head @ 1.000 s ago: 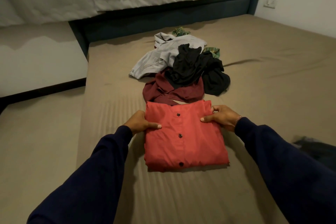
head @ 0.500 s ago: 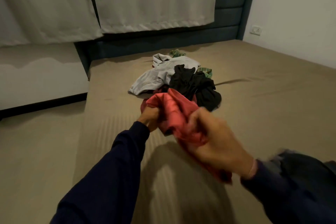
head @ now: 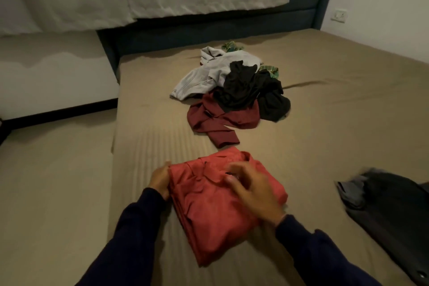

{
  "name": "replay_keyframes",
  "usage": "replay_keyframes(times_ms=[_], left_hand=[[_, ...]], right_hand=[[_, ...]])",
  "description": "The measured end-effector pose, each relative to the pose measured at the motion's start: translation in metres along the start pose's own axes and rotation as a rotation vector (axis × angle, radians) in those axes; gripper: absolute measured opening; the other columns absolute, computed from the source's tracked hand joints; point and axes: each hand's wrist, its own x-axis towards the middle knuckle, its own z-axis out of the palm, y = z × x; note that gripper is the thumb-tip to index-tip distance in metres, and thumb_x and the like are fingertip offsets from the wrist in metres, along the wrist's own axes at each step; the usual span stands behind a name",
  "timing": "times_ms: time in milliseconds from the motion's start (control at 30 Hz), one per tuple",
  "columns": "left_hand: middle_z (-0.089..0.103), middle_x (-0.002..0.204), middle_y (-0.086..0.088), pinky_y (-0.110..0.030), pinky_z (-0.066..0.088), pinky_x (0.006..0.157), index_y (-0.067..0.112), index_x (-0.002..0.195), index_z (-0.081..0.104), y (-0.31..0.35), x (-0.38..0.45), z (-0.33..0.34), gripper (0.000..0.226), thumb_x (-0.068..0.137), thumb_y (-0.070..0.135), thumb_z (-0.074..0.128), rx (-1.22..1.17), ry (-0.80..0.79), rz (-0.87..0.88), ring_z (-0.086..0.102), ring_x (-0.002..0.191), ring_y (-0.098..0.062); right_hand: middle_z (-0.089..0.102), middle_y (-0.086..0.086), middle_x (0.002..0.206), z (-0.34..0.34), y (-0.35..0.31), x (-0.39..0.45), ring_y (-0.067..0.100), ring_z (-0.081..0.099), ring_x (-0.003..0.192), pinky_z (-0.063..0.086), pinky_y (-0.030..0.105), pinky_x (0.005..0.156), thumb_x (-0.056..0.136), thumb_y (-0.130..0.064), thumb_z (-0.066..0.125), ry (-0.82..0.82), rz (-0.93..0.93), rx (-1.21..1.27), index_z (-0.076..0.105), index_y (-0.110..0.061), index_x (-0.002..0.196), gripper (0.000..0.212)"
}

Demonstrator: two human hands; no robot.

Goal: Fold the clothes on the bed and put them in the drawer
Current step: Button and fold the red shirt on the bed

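The folded red shirt (head: 222, 211) lies on the near part of the bed (head: 348, 123), and the left hand (head: 160, 180) holds its left edge, fingers curled round the fabric. The right hand (head: 254, 193) rests on top of it (too blurred for me to tell whether it grips or lies flat). Farther up the bed sits a pile: a maroon shirt (head: 222, 121), a black garment (head: 250, 88) and a grey hoodie (head: 209, 72).
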Motion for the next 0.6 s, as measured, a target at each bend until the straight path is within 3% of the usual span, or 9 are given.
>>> replay_keyframes(times_ms=[67,133,200,233,300,367,433,533,600], left_hand=[[0.062,0.093,-0.009,-0.036,0.052,0.073,0.012,0.110,0.059,0.013,-0.016,-0.004,0.040,0.103,0.048,0.044,0.122,0.034,0.071,0.060,0.081,-0.024],[0.062,0.097,-0.008,-0.033,0.052,0.066,0.023,0.116,0.055,0.018,-0.028,-0.011,0.042,0.095,0.060,0.052,0.342,0.081,0.202,0.060,0.080,-0.024],[0.066,0.094,-0.007,-0.030,0.051,0.054,0.027,0.111,0.055,0.013,-0.041,-0.015,0.037,0.088,0.053,0.065,0.529,0.108,0.261,0.062,0.071,-0.023],[0.068,0.097,-0.006,-0.029,0.052,0.056,0.026,0.110,0.057,0.010,-0.045,-0.017,0.038,0.084,0.049,0.073,0.642,0.064,0.261,0.064,0.073,-0.023],[0.063,0.111,0.003,-0.028,0.050,0.076,0.024,0.118,0.059,0.006,-0.051,-0.018,0.055,0.073,0.041,0.086,0.872,-0.124,0.258,0.061,0.093,-0.018],[0.056,0.117,0.008,-0.025,0.044,0.090,0.023,0.125,0.058,0.002,-0.051,-0.021,0.070,0.065,0.029,0.093,0.980,-0.236,0.292,0.055,0.109,-0.014],[0.061,0.118,0.008,-0.026,0.047,0.093,0.024,0.116,0.062,0.001,-0.051,-0.021,0.064,0.061,0.018,0.094,0.945,-0.260,0.360,0.058,0.110,-0.015],[0.069,0.109,0.005,-0.042,0.053,0.096,0.027,0.100,0.068,0.002,-0.049,-0.016,0.046,0.061,0.013,0.090,0.870,-0.337,0.455,0.065,0.103,-0.018],[0.069,0.103,0.003,-0.040,0.053,0.090,0.028,0.095,0.070,0.002,-0.053,0.000,0.040,0.064,0.011,0.088,0.862,-0.418,0.466,0.064,0.097,-0.017]], right_hand=[[0.065,-0.008,0.119,-0.031,0.023,0.009,0.010,0.063,0.109,0.054,0.037,0.095,0.091,-0.028,0.072,0.249,0.074,-0.178,0.062,-0.022,0.120,0.031],[0.058,0.001,0.131,-0.057,0.039,0.026,0.017,0.057,0.114,0.051,0.035,0.096,0.088,-0.037,0.075,0.181,0.300,-0.196,0.053,-0.019,0.134,0.054],[0.053,0.009,0.140,-0.066,0.049,0.041,0.020,0.055,0.115,0.047,0.035,0.100,0.085,-0.038,0.078,-0.069,0.526,-0.085,0.043,-0.016,0.146,0.074],[0.051,0.011,0.142,-0.067,0.050,0.049,0.022,0.055,0.118,0.046,0.035,0.102,0.084,-0.036,0.080,-0.150,0.578,-0.053,0.041,-0.014,0.149,0.079],[0.059,0.010,0.135,-0.065,0.046,0.061,0.024,0.060,0.118,0.049,0.035,0.101,0.081,-0.029,0.083,-0.254,0.627,0.009,0.047,-0.009,0.146,0.077],[0.072,0.007,0.116,-0.058,0.043,0.065,0.026,0.071,0.102,0.056,0.039,0.095,0.079,-0.022,0.085,-0.331,0.657,0.113,0.060,-0.008,0.134,0.062],[0.076,0.008,0.106,-0.058,0.040,0.056,0.028,0.075,0.093,0.060,0.044,0.089,0.077,-0.018,0.086,-0.322,0.671,0.194,0.066,-0.008,0.127,0.055],[0.075,0.012,0.110,-0.075,0.042,0.026,0.031,0.075,0.094,0.060,0.048,0.087,0.073,-0.016,0.088,-0.263,0.676,0.309,0.061,-0.009,0.127,0.061],[0.073,0.012,0.111,-0.090,0.047,-0.002,0.030,0.074,0.094,0.061,0.046,0.085,0.072,-0.017,0.088,-0.204,0.655,0.322,0.058,-0.012,0.125,0.061]])
